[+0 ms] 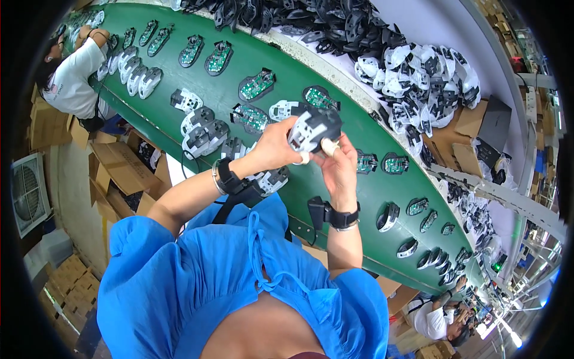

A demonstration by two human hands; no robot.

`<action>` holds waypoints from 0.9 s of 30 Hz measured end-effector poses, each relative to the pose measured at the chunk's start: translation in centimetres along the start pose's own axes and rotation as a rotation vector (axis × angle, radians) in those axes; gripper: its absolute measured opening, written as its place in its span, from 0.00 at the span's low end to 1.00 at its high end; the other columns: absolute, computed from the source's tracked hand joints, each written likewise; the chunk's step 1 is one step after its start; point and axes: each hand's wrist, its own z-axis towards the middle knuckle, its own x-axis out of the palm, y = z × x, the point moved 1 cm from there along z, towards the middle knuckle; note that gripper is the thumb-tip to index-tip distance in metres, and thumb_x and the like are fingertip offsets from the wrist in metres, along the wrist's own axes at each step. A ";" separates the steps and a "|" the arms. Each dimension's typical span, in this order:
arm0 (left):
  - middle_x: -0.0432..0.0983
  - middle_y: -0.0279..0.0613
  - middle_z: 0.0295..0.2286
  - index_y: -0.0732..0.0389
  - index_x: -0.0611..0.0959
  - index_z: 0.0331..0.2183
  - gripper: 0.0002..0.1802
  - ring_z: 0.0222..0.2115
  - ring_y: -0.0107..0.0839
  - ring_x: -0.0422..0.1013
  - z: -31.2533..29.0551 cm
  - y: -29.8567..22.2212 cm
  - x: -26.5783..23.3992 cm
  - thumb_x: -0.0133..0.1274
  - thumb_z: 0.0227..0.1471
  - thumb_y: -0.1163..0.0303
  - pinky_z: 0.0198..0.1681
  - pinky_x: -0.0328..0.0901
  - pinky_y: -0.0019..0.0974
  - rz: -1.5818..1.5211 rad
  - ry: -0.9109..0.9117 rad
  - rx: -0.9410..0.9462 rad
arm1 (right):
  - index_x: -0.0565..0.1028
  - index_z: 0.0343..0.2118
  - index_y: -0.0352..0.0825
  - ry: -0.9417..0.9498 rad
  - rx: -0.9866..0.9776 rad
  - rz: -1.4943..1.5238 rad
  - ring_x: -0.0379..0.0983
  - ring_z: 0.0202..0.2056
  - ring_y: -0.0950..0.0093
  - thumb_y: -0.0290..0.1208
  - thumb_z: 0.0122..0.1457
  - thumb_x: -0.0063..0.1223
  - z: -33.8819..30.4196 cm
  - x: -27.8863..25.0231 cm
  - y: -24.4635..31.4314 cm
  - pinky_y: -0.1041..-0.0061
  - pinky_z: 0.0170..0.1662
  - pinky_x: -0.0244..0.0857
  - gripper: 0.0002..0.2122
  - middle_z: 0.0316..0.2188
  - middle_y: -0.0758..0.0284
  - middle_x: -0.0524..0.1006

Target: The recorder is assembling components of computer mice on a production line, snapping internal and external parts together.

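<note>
Above the green table (206, 78), a computer mouse shell (315, 127) in white and dark grey is held up between both hands. My left hand (272, 146) grips its left side with closed fingers. From the right and below, my right hand (339, 167) closes on it, with the thumb, in a pale finger cover, pressed against its near side. Just behind it lie a white mouse shell (282, 110) and a mouse base with a green circuit board (320, 97). Another mouse base (251, 118) lies left of my hands. Assembled grey-and-white mice (203, 134) stand in a cluster near the table's front edge.
Piles of black shells (287, 18) and bagged white shells (418, 78) line the far side. Cardboard boxes (128, 170) stand on the left below the table. One person (75, 84) works at the far left, another (436, 320) at the lower right.
</note>
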 end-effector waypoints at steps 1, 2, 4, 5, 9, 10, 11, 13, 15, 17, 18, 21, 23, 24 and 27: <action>0.76 0.37 0.29 0.63 0.76 0.39 0.28 0.29 0.23 0.70 -0.5 -0.2 -0.6 0.67 0.30 0.69 0.35 0.67 0.30 0.016 0.114 -0.036 | 0.62 0.52 0.31 0.022 0.136 -0.033 0.74 0.40 0.70 0.21 0.46 0.58 -0.1 -0.1 0.3 0.68 0.42 0.74 0.28 0.40 0.62 0.75; 0.76 0.35 0.28 0.63 0.76 0.38 0.28 0.28 0.22 0.70 -0.9 -0.7 -0.8 0.67 0.30 0.69 0.34 0.67 0.29 0.026 0.243 -0.065 | 0.62 0.52 0.31 0.021 0.130 -0.038 0.74 0.40 0.70 0.21 0.46 0.58 -0.8 -0.1 0.8 0.68 0.42 0.74 0.28 0.40 0.62 0.75; 0.73 0.34 0.27 0.63 0.74 0.38 0.30 0.28 0.22 0.67 -2.4 -2.0 -2.0 0.68 0.29 0.68 0.33 0.65 0.29 -0.072 0.485 -0.049 | 0.63 0.54 0.32 0.166 -0.003 -0.400 0.72 0.43 0.69 0.24 0.40 0.63 -2.2 0.2 1.8 0.70 0.49 0.67 0.34 0.42 0.63 0.74; 0.72 0.33 0.35 0.62 0.71 0.46 0.36 0.36 0.20 0.66 -3.1 -2.7 -2.7 0.68 0.33 0.71 0.40 0.65 0.28 -0.039 0.632 -0.100 | 0.65 0.54 0.33 0.285 -0.076 -0.556 0.70 0.47 0.70 0.27 0.36 0.66 -2.7 0.5 2.3 0.73 0.53 0.61 0.36 0.45 0.64 0.73; 0.71 0.33 0.34 0.63 0.73 0.44 0.34 0.35 0.20 0.67 -6.4 -4.0 -2.5 0.69 0.34 0.66 0.38 0.64 0.27 -0.163 0.556 -0.236 | 0.71 0.48 0.32 0.293 0.064 -0.618 0.70 0.48 0.73 0.30 0.34 0.70 -5.7 3.3 2.6 0.73 0.53 0.62 0.32 0.47 0.63 0.74; 0.71 0.33 0.34 0.63 0.74 0.43 0.33 0.35 0.20 0.67 -7.0 -5.0 -3.1 0.69 0.34 0.65 0.38 0.64 0.27 -0.035 0.509 -0.228 | 0.71 0.47 0.30 0.281 0.078 -0.658 0.71 0.48 0.72 0.30 0.33 0.70 -6.1 4.2 2.5 0.72 0.53 0.63 0.32 0.47 0.61 0.74; 0.72 0.35 0.33 0.65 0.75 0.41 0.31 0.35 0.20 0.66 -7.8 -5.4 -3.3 0.70 0.34 0.64 0.38 0.64 0.27 -0.120 0.486 -0.230 | 0.71 0.48 0.32 0.324 0.076 -0.626 0.71 0.47 0.76 0.25 0.36 0.71 -6.7 4.7 2.6 0.75 0.52 0.64 0.31 0.46 0.66 0.74; 0.73 0.35 0.33 0.65 0.76 0.41 0.33 0.35 0.20 0.67 -8.7 -7.2 -3.6 0.71 0.33 0.63 0.39 0.64 0.28 -0.192 0.444 -0.179 | 0.71 0.48 0.31 0.388 0.053 -0.646 0.70 0.48 0.73 0.27 0.35 0.71 -7.3 5.6 3.0 0.72 0.53 0.63 0.32 0.48 0.62 0.73; 0.73 0.36 0.37 0.64 0.74 0.46 0.36 0.39 0.23 0.68 -8.7 -7.5 -4.0 0.70 0.34 0.65 0.46 0.63 0.30 -0.177 0.420 -0.047 | 0.71 0.48 0.31 0.462 0.010 -0.664 0.70 0.49 0.70 0.28 0.34 0.71 -6.8 5.9 3.2 0.70 0.53 0.63 0.33 0.49 0.60 0.72; 0.70 0.38 0.43 0.63 0.70 0.50 0.39 0.42 0.24 0.67 -7.2 -5.7 -3.9 0.69 0.34 0.67 0.47 0.63 0.30 -0.244 0.418 -0.075 | 0.71 0.48 0.32 0.451 -0.020 -0.778 0.70 0.49 0.71 0.28 0.34 0.71 -4.8 6.5 3.9 0.70 0.53 0.63 0.32 0.49 0.60 0.72; 0.68 0.41 0.48 0.61 0.67 0.54 0.43 0.45 0.26 0.67 -6.1 -4.4 -3.9 0.68 0.35 0.69 0.49 0.62 0.30 -0.306 0.418 -0.107 | 0.71 0.48 0.32 0.439 -0.052 -0.884 0.70 0.49 0.71 0.28 0.34 0.71 -3.3 6.8 4.1 0.70 0.54 0.63 0.32 0.49 0.61 0.72; 0.42 0.43 0.60 0.58 0.53 0.61 0.51 0.57 0.36 0.54 -2.0 -2.7 -4.6 0.64 0.40 0.68 0.58 0.54 0.36 -0.622 0.277 -0.050 | 0.70 0.45 0.33 0.411 -0.659 -1.255 0.70 0.49 0.65 0.31 0.34 0.71 1.0 8.1 3.7 0.65 0.55 0.61 0.31 0.46 0.61 0.73; 0.50 0.43 0.59 0.55 0.56 0.60 0.42 0.56 0.40 0.57 -1.4 -0.5 -5.6 0.54 0.50 0.51 0.57 0.55 0.45 -1.058 0.204 -0.275 | 0.69 0.47 0.32 0.467 -0.985 -1.464 0.66 0.53 0.60 0.34 0.34 0.70 3.1 8.8 2.8 0.57 0.58 0.55 0.33 0.48 0.58 0.71; 0.53 0.43 0.58 0.54 0.57 0.59 0.40 0.55 0.41 0.58 -1.2 0.8 -6.3 0.50 0.52 0.46 0.56 0.57 0.48 -1.343 0.247 -0.425 | 0.68 0.48 0.32 0.585 -1.013 -1.512 0.63 0.55 0.59 0.36 0.33 0.69 3.7 9.6 2.2 0.56 0.59 0.53 0.34 0.49 0.58 0.70; 0.70 0.43 0.46 0.55 0.72 0.48 0.25 0.47 0.43 0.67 -0.4 -1.5 -6.9 0.49 0.54 0.49 0.48 0.65 0.50 -1.371 0.018 -0.462 | 0.68 0.51 0.37 0.960 -0.800 -1.387 0.62 0.56 0.60 0.41 0.35 0.68 6.3 11.5 1.3 0.56 0.59 0.53 0.36 0.52 0.59 0.69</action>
